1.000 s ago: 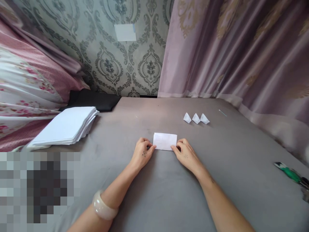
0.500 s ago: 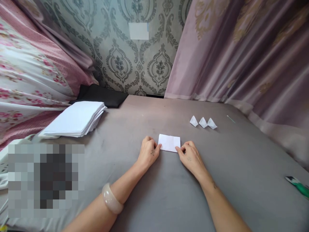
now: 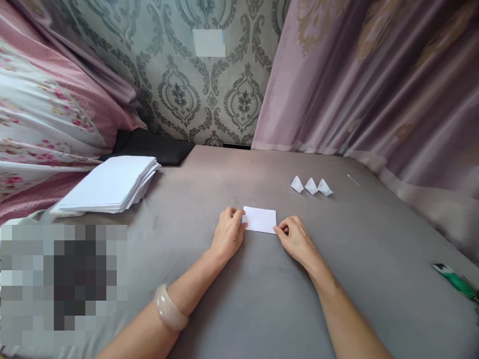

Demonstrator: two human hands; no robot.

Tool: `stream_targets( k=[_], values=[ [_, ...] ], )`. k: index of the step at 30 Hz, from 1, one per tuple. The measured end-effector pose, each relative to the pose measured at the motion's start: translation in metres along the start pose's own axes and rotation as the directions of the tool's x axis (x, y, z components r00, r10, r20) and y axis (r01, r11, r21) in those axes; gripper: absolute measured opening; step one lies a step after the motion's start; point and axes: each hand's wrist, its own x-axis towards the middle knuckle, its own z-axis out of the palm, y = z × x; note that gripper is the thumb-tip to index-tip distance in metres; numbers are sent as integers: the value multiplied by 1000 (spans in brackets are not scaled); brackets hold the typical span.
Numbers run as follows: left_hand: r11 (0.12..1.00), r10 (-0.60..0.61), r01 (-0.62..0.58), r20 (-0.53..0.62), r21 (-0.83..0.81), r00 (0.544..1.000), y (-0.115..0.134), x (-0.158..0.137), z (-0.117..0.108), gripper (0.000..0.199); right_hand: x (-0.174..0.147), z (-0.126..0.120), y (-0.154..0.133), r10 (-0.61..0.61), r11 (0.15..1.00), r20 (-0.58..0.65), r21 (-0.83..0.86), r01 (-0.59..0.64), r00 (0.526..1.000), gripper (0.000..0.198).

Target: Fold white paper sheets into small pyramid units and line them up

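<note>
A small white rectangle of folded paper [image 3: 259, 220] lies between my hands, low over the grey sheet. My left hand [image 3: 229, 232] pinches its left edge, thumb in front and fingers behind. At the lower right corner, the thumb and forefinger of my right hand [image 3: 295, 239] close on the paper. Beyond it to the right stand three small folded paper shapes [image 3: 311, 186] in a row, pointed at the top. A pale bangle [image 3: 170, 308] sits on my left forearm.
A thick stack of white paper [image 3: 108, 184] lies at the left, by a black folded cloth [image 3: 153, 146]. At the right edge is a green-handled tool [image 3: 458, 283]. A thin pale stick [image 3: 354, 180] lies far right. Curtains [image 3: 337, 75] hang at the back; a blurred patch covers the lower left.
My left fingers have shifted up along the paper's left edge. The paper's face now looks plainer, without the centre crease seen before. The view has moved slightly.
</note>
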Motion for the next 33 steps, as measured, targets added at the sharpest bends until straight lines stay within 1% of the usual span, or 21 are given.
stream_targets(
  k=[1,3,4,5,6,8,10,12,15,17,19,22,25,28,31,33],
  values=[
    [997,77,-78,17,20,997,0,0,-1,27,-1,0,-1,-4,1000,-11,6,4,1000,12],
    [971,231,-235,84,44,969,0,2,-1,33,-3,0,-7,-57,998,-55,-6,56,997,9],
    [956,283,-290,124,45,951,0,2,-1,35,-5,0,-12,-111,994,-74,-22,109,991,13],
    [946,311,-321,157,43,937,0,3,-1,36,-7,1,-19,-186,982,-81,-41,183,979,20],
    [943,318,-330,178,39,931,-1,4,-1,36,-10,2,-25,-258,965,-62,-55,255,964,28],
    [951,300,-309,182,22,936,-4,5,1,37,-16,5,-38,-361,931,34,-55,362,932,40],
    [960,277,-278,161,-18,947,-8,6,3,36,-22,7,-47,-397,912,109,-67,405,911,46],
    [966,258,-253,133,-55,957,-13,7,5,33,-27,5,-49,-404,903,161,-87,421,900,45],
    [979,201,-199,54,-45,978,-20,8,7,26,-30,-3,-45,-384,902,209,-121,414,899,43],
    [990,138,-137,22,-44,990,-23,8,6,29,-31,-12,-42,-331,914,235,-159,372,914,44],
    [995,83,-80,34,-65,996,-24,8,3,33,-31,-20,-40,-250,931,254,-204,304,934,44],
    [993,45,-35,82,-117,996,-23,8,-2,33,-31,-28,-36,-149,947,256,-242,213,955,43],
    [984,33,-15,101,-175,994,-21,7,-7,32,-28,-30,-30,-128,960,246,-214,183,961,44],
    [977,10,11,97,-214,995,-19,6,-9,29,-26,-31,-26,-127,971,226,-168,167,966,42],
    [974,-21,43,104,-222,994,-18,5,-10,20,-24,-31,-25,-110,976,200,-164,144,974,36],
    [974,-48,68,97,-214,994,-18,5,-9,20,-24,-31,-27,-102,976,183,-173,134,978,32]
  ],
)
